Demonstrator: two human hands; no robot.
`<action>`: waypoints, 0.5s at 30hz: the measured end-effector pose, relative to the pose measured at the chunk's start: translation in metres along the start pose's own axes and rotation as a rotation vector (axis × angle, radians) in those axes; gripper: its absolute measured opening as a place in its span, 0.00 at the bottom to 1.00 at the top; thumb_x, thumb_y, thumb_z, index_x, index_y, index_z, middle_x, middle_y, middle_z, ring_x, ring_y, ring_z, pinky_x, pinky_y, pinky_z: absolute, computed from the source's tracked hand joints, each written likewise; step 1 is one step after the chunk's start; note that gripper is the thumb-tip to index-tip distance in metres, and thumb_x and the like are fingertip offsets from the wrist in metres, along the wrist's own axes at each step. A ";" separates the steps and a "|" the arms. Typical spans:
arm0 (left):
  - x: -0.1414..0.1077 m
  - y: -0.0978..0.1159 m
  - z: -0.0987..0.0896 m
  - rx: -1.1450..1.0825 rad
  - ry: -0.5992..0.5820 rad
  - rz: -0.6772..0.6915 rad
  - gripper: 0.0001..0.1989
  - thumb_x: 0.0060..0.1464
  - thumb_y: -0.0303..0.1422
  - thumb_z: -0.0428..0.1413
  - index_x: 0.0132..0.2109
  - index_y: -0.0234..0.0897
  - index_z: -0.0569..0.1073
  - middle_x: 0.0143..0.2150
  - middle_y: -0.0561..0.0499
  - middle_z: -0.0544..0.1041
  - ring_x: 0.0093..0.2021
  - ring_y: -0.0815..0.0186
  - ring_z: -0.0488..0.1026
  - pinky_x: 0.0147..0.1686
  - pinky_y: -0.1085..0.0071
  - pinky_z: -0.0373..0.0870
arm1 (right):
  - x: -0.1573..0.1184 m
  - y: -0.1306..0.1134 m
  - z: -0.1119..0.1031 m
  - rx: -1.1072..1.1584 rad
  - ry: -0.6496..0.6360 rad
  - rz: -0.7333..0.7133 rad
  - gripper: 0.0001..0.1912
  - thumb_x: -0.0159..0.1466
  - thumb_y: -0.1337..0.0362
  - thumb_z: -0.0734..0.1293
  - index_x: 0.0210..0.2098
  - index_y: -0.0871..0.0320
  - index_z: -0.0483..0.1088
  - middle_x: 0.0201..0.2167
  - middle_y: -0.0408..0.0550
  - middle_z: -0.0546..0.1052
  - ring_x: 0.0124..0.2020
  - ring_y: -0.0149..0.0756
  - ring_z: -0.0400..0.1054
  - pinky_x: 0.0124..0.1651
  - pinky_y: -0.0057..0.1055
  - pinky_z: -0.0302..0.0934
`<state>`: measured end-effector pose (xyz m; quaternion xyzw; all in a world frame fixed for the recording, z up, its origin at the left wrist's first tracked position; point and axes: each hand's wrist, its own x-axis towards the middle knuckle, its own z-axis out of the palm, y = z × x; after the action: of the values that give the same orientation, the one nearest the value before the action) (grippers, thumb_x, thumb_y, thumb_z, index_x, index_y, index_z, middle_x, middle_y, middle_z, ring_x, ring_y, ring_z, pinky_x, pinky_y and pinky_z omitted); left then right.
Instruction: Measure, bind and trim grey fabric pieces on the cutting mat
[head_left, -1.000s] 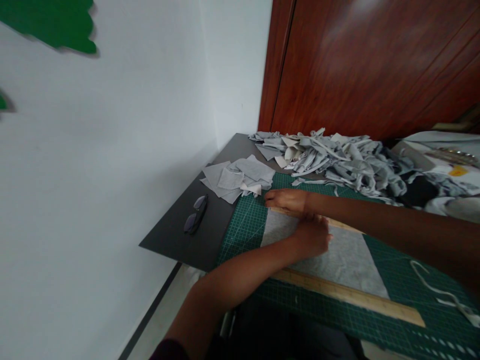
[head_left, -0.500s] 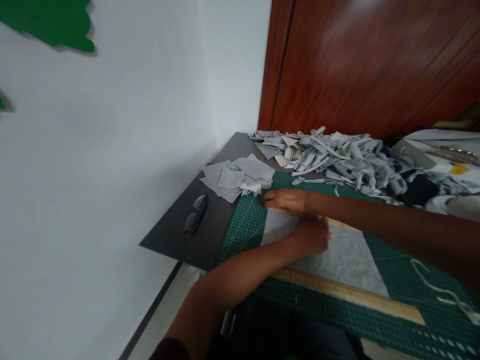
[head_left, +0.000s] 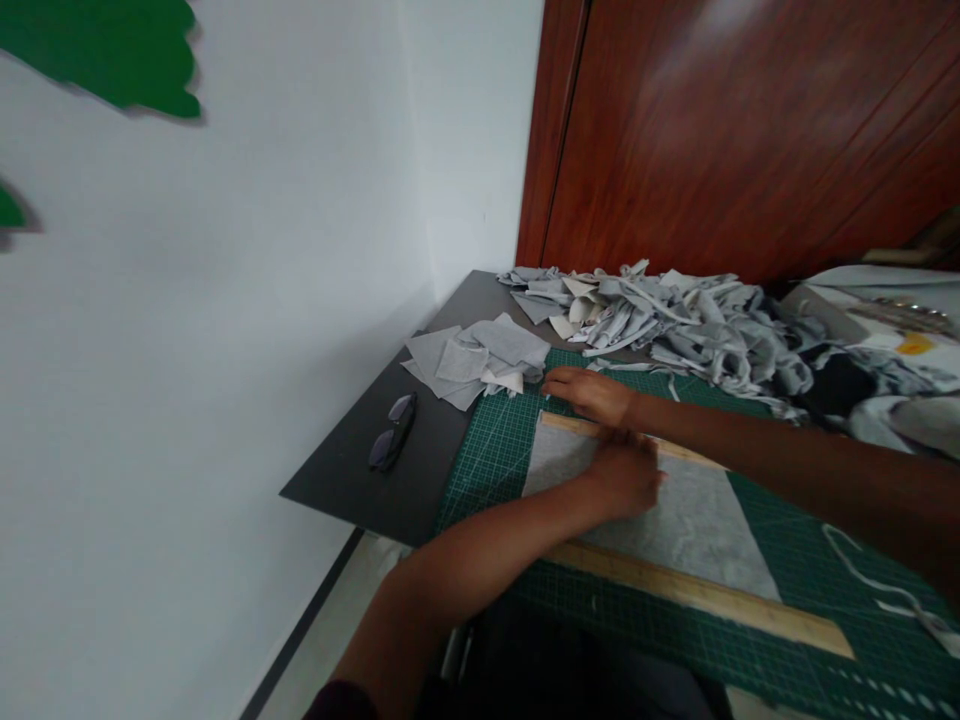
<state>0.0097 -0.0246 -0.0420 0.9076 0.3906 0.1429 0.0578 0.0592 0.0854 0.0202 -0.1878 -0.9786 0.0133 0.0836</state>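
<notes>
Grey cloth lies flat on the green cutting mat. A wooden ruler runs along its near edge, and a second wooden ruler lies along its far edge. My left hand is closed over the cloth beside the far ruler; what its fingers hold, if anything, is hidden. Just beyond it, my right hand reaches across from the right, above the far ruler's left part, its fingers pointing left and bent. Whether those fingers hold anything is too small to tell.
Cut grey cloth pieces lie at the mat's far left corner. Dark glasses rest on the black board. A heap of grey scraps lines the back. A pale strip lies at the right.
My right hand has lifted and shifted slightly away from the far ruler, showing more of the ruler's left end. My left hand has stayed nearly in place.
</notes>
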 end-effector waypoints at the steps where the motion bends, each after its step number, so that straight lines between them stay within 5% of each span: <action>1: 0.000 -0.001 0.002 -0.015 0.002 0.008 0.24 0.70 0.40 0.50 0.61 0.22 0.71 0.62 0.29 0.73 0.65 0.46 0.68 0.67 0.50 0.61 | -0.006 -0.005 0.001 0.037 0.072 0.034 0.23 0.61 0.81 0.58 0.50 0.60 0.74 0.49 0.59 0.77 0.51 0.45 0.71 0.53 0.40 0.66; 7: 0.006 -0.004 0.011 -0.079 0.055 0.103 0.21 0.69 0.30 0.48 0.65 0.30 0.70 0.65 0.40 0.73 0.64 0.52 0.70 0.64 0.58 0.68 | -0.056 -0.051 0.009 0.345 0.551 0.406 0.09 0.71 0.66 0.60 0.43 0.54 0.72 0.40 0.50 0.78 0.43 0.43 0.73 0.49 0.40 0.68; 15: 0.003 0.000 0.019 0.000 0.109 0.078 0.23 0.71 0.34 0.47 0.67 0.29 0.67 0.67 0.38 0.70 0.70 0.48 0.61 0.71 0.52 0.55 | -0.134 -0.111 0.000 0.594 0.698 0.789 0.17 0.68 0.46 0.67 0.41 0.54 0.74 0.31 0.46 0.77 0.32 0.38 0.72 0.37 0.34 0.69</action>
<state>0.0171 -0.0219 -0.0592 0.9130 0.3573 0.1944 0.0309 0.1418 -0.0672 0.0053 -0.4984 -0.7043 0.2538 0.4372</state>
